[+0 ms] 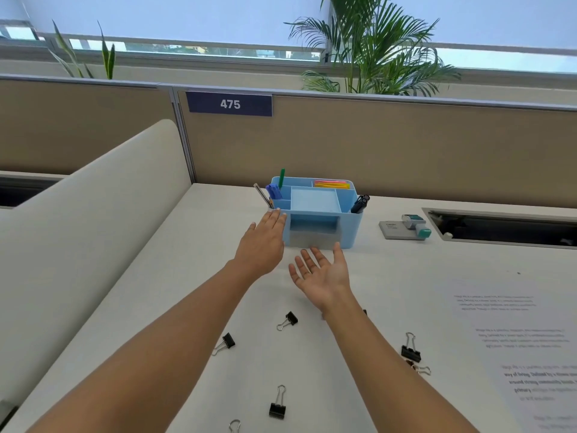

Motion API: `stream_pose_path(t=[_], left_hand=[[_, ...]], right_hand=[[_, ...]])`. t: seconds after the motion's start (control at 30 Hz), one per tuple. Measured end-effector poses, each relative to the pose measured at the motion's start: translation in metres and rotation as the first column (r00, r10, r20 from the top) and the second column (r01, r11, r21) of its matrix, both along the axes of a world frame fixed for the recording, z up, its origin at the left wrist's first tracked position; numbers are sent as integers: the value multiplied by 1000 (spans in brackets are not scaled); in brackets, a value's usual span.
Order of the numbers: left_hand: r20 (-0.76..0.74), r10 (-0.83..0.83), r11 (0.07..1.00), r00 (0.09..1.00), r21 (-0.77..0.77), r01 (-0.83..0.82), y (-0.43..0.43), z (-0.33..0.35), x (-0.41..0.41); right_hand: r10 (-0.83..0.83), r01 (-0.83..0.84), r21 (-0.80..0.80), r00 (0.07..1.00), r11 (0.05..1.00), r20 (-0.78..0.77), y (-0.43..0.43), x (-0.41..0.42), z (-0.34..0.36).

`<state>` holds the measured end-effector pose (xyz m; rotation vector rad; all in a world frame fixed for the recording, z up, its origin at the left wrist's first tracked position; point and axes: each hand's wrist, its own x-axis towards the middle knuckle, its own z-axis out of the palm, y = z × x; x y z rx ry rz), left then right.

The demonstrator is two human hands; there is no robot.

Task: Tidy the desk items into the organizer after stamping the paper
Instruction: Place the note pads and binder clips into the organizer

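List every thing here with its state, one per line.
organizer: upright on desk, centre tray empty.
left hand: open, straight fingers touching organizer's left side.
right hand: open, palm up, holding nothing.
binder clips: loose on desk, outside organizer.
stamp: out on desk, right of organizer.
paper: flat on desk.

Blue organizer point(352, 223) upright, pens point(360, 204) inside. Black clips point(288, 320) scattered in front of it. Stamp point(416, 226) to right. Printed paper point(515, 339) flat, front-right.
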<state>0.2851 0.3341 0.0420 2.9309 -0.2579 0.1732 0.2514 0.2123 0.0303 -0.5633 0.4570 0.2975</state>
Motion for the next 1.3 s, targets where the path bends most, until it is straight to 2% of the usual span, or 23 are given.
stream_pose_path(t=[0.1,0.2,0.27,0.33,0.4,0.47,0.6,0.73,0.83,0.97,1.17,1.3], left_hand=[[-6,32,993,999,-115,-32,0,-1,-14],[-6,36,978,999,-205,-37,12,-6,-38],[-4,34,966,999,-257,-34,28,-17,-58],[-17,83,936,996,-341,-83,47,-29,-78],[2,192,880,981,-443,-171,67,-39,-96],[31,310,811,950,-531,-247,84,-45,-115],[-27,402,697,915,-639,-325,103,-55,-149],[-111,454,547,884,-749,-374,110,-62,-170],[-124,457,515,881,-771,-376,106,-63,-183],[-108,431,536,896,-768,-351,92,-63,-201],[-70,369,616,927,-728,-300,82,-64,-217],[-14,303,698,953,-678,-232,75,-65,-228]], right_hand=[[26,-25,-94,1000,995,5,-6,-6,-2],[105,-85,-365,994,927,34,-12,-15,-9],[193,-110,-643,979,758,60,-16,-28,-16],[328,-55,-888,938,457,111,-22,-45,-25],[468,89,-980,869,179,165,-28,-62,-35],[569,200,-979,801,42,188,-32,-75,-45],[695,311,-941,705,-130,137,-35,-98,-57],[748,394,-901,651,-183,133,-35,-117,-57],[757,412,-890,640,-196,130,-34,-131,-58],[812,458,-866,572,-199,115,-30,-154,-58],[868,482,-854,490,-194,79,-27,-171,-58],[869,486,-851,489,-198,76,-27,-176,-59]])
